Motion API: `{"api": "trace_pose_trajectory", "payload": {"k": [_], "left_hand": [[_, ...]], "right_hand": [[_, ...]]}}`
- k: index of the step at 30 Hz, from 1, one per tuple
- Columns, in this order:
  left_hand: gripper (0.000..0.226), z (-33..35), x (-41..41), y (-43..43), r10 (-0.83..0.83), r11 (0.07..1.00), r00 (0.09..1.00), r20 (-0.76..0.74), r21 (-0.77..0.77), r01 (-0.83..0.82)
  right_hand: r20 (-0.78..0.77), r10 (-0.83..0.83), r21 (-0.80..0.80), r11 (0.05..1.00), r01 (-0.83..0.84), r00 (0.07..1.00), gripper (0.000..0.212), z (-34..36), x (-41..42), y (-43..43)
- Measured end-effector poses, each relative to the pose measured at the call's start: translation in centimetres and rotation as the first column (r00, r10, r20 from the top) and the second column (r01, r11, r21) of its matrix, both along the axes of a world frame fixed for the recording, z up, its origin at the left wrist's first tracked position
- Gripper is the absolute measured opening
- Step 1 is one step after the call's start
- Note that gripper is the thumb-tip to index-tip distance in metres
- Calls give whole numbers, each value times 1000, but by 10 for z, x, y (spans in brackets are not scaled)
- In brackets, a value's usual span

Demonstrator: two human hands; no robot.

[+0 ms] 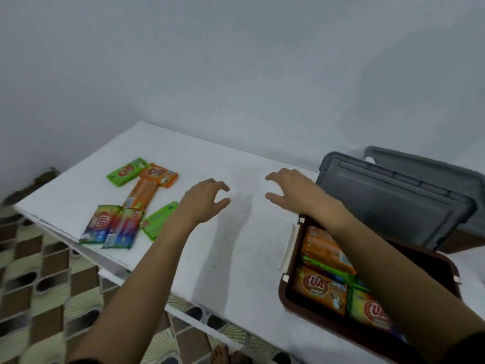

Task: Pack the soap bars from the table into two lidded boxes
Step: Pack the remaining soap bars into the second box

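— Wrappers, how are they described?
— Glossy, flat, oblong: loose soap bars [139, 193] in green, orange and rainbow are scattered by the white worktop's [236, 245] left edge.
— The box?
— A round-cornered brown plastic box [446, 264], part-filled with packed bars [322, 287], is set at the right near edge; a grey ridged lid [393, 200] is propped behind.
— Hands?
— Left hand [203, 203] and right hand [291, 191] are held mid-worktop, fingers [221, 185] loosely curled, apart, nothing gripped.

The brand name "KUAT" is printed in pale letters on a red logo on the orange bar [319, 287] lying at the near left of the brown box [283, 292]. The same word is carried by the green bar [372, 311] beside it, with the last letter hidden. Red oval logos are borne by the loose bars [101, 223] on the table [210, 158], but their lettering is too blurred to be read.
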State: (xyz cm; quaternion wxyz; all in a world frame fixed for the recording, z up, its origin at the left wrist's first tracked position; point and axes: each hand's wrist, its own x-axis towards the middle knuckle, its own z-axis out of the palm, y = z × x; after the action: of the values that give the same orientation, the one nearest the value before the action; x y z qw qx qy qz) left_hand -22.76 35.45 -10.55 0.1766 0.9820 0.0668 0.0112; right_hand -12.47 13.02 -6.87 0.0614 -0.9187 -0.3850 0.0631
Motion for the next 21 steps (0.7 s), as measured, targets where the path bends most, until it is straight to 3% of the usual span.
{"api": "trace_pose_trajectory", "payload": {"k": [6, 12, 21], "left_hand": [[40, -27, -6, 103, 267, 962, 964, -21, 59, -265], [46, -51, -17, 169, 536, 842, 839, -91, 120, -525], [66, -86, -22, 202, 565, 825, 819, -99, 86, -559]], "right_hand": [[-14, 118, -29, 993, -118, 993, 56, -20, 21, 118], [-83, 181, -14, 983, -182, 980, 58, -50, 29, 223], [-166, 193, 2, 981, -196, 967, 54, -96, 31, 307]]}}
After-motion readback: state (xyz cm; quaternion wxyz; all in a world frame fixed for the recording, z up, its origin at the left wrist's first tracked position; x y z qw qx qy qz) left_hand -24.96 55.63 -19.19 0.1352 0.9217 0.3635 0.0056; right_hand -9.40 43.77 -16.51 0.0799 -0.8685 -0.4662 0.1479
